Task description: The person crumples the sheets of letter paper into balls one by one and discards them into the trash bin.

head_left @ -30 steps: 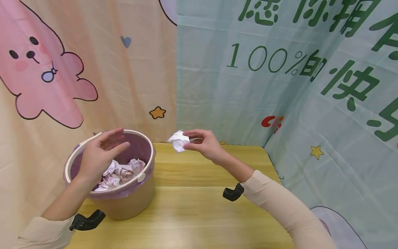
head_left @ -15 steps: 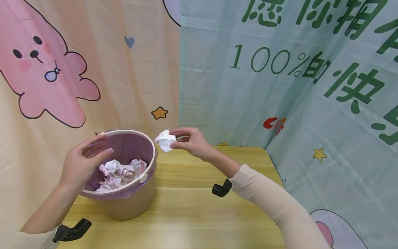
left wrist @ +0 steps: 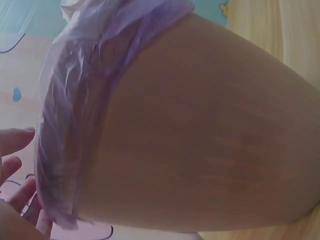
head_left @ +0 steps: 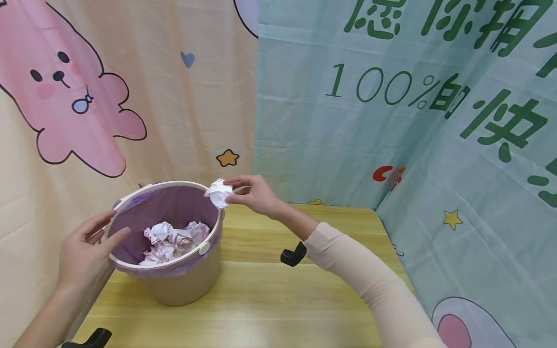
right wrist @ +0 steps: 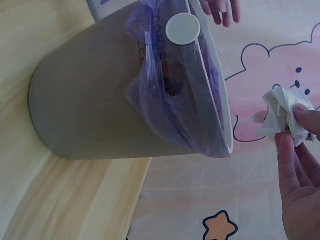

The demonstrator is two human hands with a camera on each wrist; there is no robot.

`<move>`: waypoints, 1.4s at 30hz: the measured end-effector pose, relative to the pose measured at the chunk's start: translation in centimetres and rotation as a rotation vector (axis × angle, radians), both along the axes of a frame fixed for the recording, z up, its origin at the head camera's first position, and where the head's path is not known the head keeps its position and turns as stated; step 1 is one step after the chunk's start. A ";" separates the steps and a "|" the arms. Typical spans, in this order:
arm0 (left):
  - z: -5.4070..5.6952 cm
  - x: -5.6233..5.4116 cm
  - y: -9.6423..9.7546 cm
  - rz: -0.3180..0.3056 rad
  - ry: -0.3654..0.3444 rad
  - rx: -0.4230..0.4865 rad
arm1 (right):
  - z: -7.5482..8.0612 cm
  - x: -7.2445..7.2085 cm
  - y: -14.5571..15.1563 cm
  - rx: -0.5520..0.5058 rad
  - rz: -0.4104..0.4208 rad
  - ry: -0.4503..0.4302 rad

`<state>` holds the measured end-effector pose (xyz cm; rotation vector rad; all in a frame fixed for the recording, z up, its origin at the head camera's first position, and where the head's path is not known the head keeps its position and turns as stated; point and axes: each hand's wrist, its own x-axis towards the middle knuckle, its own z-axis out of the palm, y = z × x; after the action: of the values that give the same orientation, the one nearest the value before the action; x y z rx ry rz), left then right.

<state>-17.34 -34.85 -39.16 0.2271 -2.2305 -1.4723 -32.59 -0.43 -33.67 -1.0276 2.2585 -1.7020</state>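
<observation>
A white crumpled paper ball [head_left: 219, 193] is pinched between the thumb and fingers of my right hand [head_left: 256, 195]. In the head view it overlaps the right rim of a beige bucket [head_left: 187, 287]. The right wrist view shows the paper ball [right wrist: 287, 117] just off the bucket's mouth. My left hand [head_left: 82, 251] is at the bucket's left rim, thumb and fingers spread apart, fingertips right by the purple bag [left wrist: 65, 125] that lines it. Several crumpled papers [head_left: 171, 241] with pinkish marks lie inside the bucket.
The bucket stands on the left of a light wooden table [head_left: 287, 290]. Behind it hangs a peach curtain [head_left: 191, 111] with a pink bear print; a pale green curtain [head_left: 296, 135] with green lettering hangs at the back and right. A white round knob [right wrist: 183, 28] sits on the bucket's side.
My right hand has carried the paper ball left to the bucket's right rim. My left hand has moved from over the bucket's mouth down and left to its left rim.
</observation>
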 end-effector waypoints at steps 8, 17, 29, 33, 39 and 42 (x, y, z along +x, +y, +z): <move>-2.5 0.7 -1.8 -0.005 0.003 0.281 | -0.9 -0.8 -2.4 -0.014 0.002 0.013; -3.3 0.6 -2.6 -0.096 0.038 0.477 | -1.1 -1.6 -5.7 -0.052 0.005 0.033; -3.5 0.7 -2.7 -0.128 0.050 0.515 | -1.7 -3.1 -9.5 0.125 -0.007 0.168; -3.5 0.5 -2.7 -0.142 0.059 0.511 | -1.6 -3.2 -10.0 0.216 0.012 0.229; -3.6 0.5 -2.8 -0.142 0.063 0.499 | -1.6 -3.3 -9.7 0.229 0.053 0.198; -3.6 0.6 -2.9 -0.134 0.064 0.508 | -1.5 -3.4 -9.4 0.213 0.072 0.187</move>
<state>-16.74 -37.80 -42.78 0.1863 -1.8150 -2.0722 -36.00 -9.80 -35.19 -1.2454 2.4175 -1.3520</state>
